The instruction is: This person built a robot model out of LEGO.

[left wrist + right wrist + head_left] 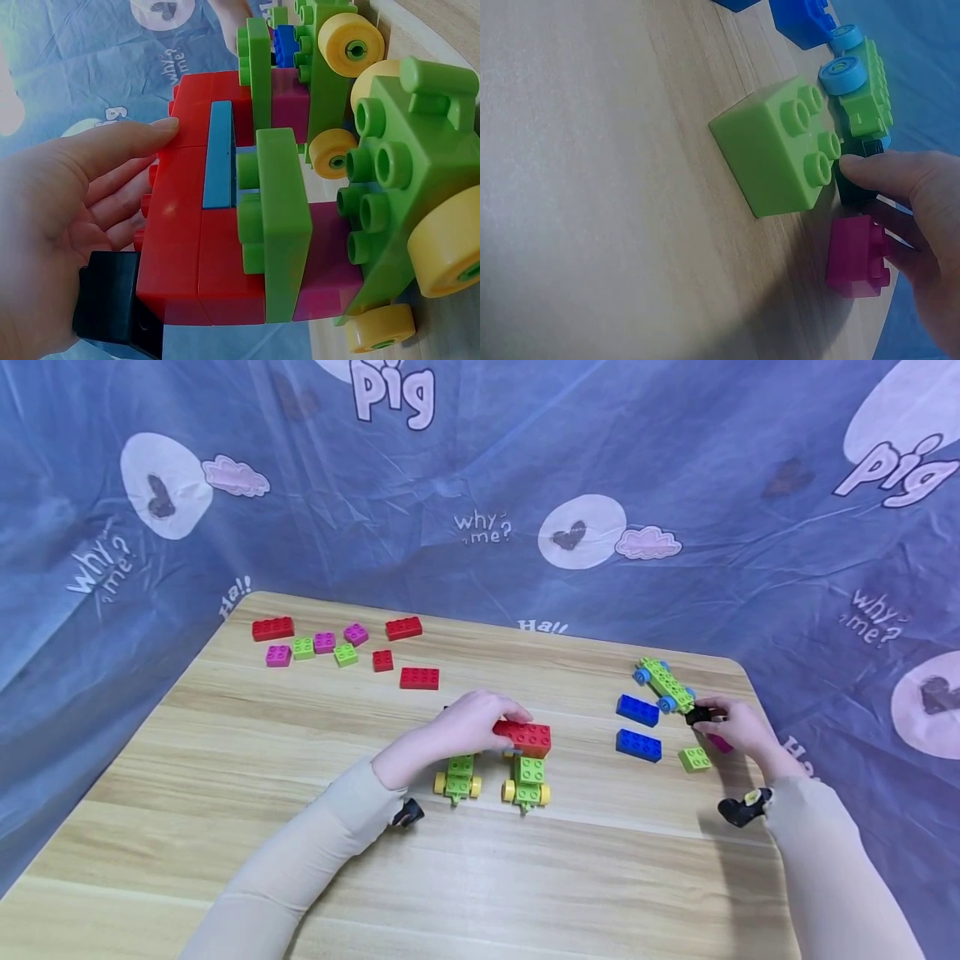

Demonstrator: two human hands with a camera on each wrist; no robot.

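Note:
My left hand (pixel 480 722) pinches the red bricks (pixel 532 739) joined across the top of two green wheeled bases. In the left wrist view the thumb lies on the red brick's side, with the other fingers behind its studs. A black block (pixel 116 300) sits at one end of the red bricks, by the palm. Pink bricks (pixel 330 259), green pieces (pixel 281 225) and a blue piece (pixel 219 154) lie between red and base. My right hand (pixel 738 731) pinches another black block (pixel 855 184) beside a green base with blue wheels (pixel 663 683).
Two blue bricks (pixel 638 745), a loose lime brick (pixel 695 760) and a pink brick (pixel 853 256) lie near the right hand. Several red, pink and lime bricks (pixel 346 654) are spread at the back left. A patterned blue cloth (pixel 450 460) hangs behind the wooden table (pixel 225 793).

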